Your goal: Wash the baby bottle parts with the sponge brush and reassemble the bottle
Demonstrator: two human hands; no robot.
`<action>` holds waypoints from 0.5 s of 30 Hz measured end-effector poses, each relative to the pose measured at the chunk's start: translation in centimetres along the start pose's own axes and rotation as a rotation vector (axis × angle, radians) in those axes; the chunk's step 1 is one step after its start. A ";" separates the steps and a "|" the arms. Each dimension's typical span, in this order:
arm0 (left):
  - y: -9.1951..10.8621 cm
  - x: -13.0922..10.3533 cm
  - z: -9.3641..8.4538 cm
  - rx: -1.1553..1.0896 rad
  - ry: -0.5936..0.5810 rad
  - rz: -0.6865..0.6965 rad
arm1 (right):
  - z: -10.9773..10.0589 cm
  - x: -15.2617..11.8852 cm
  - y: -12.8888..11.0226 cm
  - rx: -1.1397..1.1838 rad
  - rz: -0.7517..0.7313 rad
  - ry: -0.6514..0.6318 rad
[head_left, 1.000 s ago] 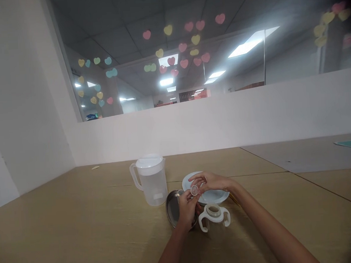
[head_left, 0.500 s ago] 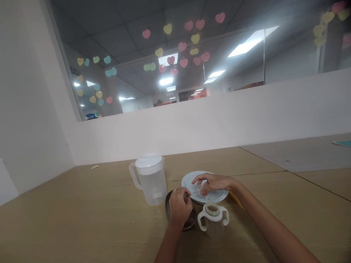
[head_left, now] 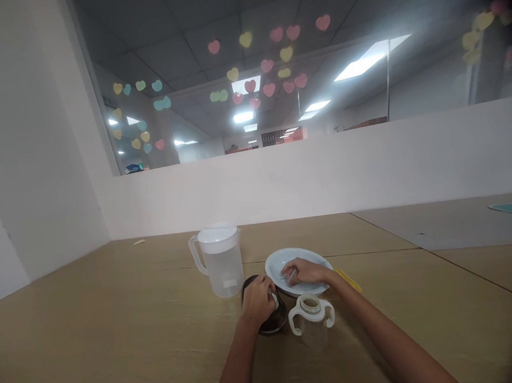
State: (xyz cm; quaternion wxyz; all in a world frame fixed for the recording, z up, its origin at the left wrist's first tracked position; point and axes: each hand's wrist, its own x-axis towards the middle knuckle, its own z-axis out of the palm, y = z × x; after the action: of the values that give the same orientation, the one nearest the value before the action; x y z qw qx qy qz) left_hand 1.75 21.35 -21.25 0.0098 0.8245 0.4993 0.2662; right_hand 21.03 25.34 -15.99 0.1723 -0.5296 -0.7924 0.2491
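Room: Heart stickers [head_left: 245, 39] dot a window [head_left: 177, 40] above a white wall [head_left: 212, 188] and a wood-toned table [head_left: 117, 333].
Plate: A pale plate [head_left: 271, 265] anchors the scene, a lidded jug [head_left: 223, 270] to its left and a yellow item [head_left: 349, 280] just to its right.
Right hand: The right hand [head_left: 305, 271] hangs over the plate, fingertips together, apparently clamped on a small clear piece [head_left: 291, 275].
Left hand: The left hand [head_left: 258, 300] curls above a dark metal dish [head_left: 273, 329], just left of the plate's near side; a white piece [head_left: 275, 299] shows at its fingers, though whether they grip it cannot be told.
Bottle: A two-handled bottle [head_left: 311, 314] stands upright on the near side of the plate, neck uncovered, touched by neither hand.
Progress: The bottle is open and the two small pieces are apart; letting go of the clear one appears not yet done.
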 end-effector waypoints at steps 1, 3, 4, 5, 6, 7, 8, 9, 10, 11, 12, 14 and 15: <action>0.0 0.0 0.0 0.005 -0.002 -0.001 | -0.4 0.0 -0.5 0.019 -0.004 0.058; -0.1 0.0 0.1 0.012 -0.007 -0.003 | -1.4 -0.3 -1.8 0.047 -0.004 0.194; -0.1 0.0 0.1 0.016 -0.005 -0.007 | -2.1 -0.6 -2.5 0.070 -0.009 0.260; -0.1 0.0 0.1 0.019 0.002 -0.015 | -2.7 -1.0 -3.4 0.105 -0.021 0.322; -0.1 0.1 0.1 0.022 0.016 -0.028 | -3.4 -1.6 -4.3 0.189 -0.052 0.400; 0.0 0.1 0.0 0.024 0.036 -0.045 | -4.0 -2.4 -5.2 0.270 -0.087 0.456; 0.0 0.1 -0.1 0.028 0.055 -0.064 | -4.5 -3.2 -6.2 0.332 -0.125 0.481; 0.0 0.0 -0.2 0.026 0.084 -0.085 | -5.0 -4.1 -7.1 0.373 -0.155 0.491; 0.0 0.0 -0.4 0.013 0.124 -0.107 | -5.3 -5.0 -7.9 0.392 -0.181 0.490; 0.0 -0.1 -0.5 -0.014 0.174 -0.124 | -5.6 -5.9 -8.7 0.389 -0.195 0.472; 0.0 -0.2 -0.7 -0.054 0.232 -0.134 | -5.7 -6.7 -9.3 0.366 -0.203 0.441; 0.0 -0.3 -0.8 -0.152 0.350 -0.137 | -5.8 -7.9 -10.0 0.268 -0.224 0.349; 0.0 -0.4 -0.9 -0.194 0.395 -0.129 | -5.8 -8.3 -10.2 0.208 -0.232 0.307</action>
State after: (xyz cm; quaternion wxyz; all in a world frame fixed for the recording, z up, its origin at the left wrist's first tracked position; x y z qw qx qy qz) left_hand 1.24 20.80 -20.66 0.0083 0.7180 0.5153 0.4679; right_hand 19.61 15.65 -5.41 0.3720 -0.4460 -0.7825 0.2245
